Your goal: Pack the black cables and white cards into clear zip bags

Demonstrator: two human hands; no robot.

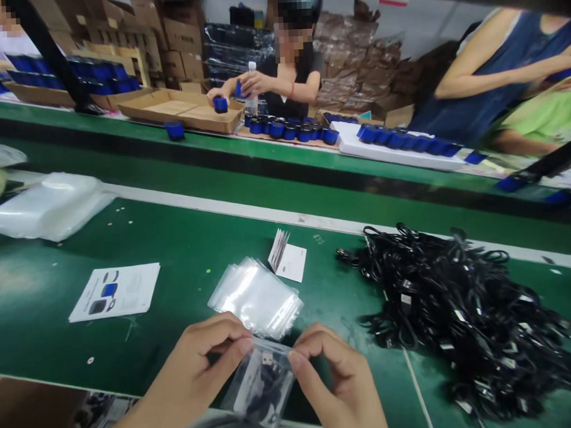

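Observation:
A clear zip bag (261, 392) hangs between my two hands at the bench's near edge. Inside it lie a black USB cable (268, 375) with a silver plug and a whitish item that I cannot make out. My left hand (209, 353) pinches the bag's top left corner between thumb and fingertips. At the top right corner, my right hand (333, 376) has a like pinch. Just beyond the hands lies a fanned stack of clear plastic bags (256, 297). Behind that stack sits a white folded leaflet (292, 262), partly standing open.
To the right spreads a big heap of black cables (455, 314). Printed sheets (115, 292) lie left, near a pile of plastic bags (48, 205). Across the green bench (173, 244), a co-worker (293, 68) handles blue round items beside a cardboard tray (181, 108). Other people stand at both sides.

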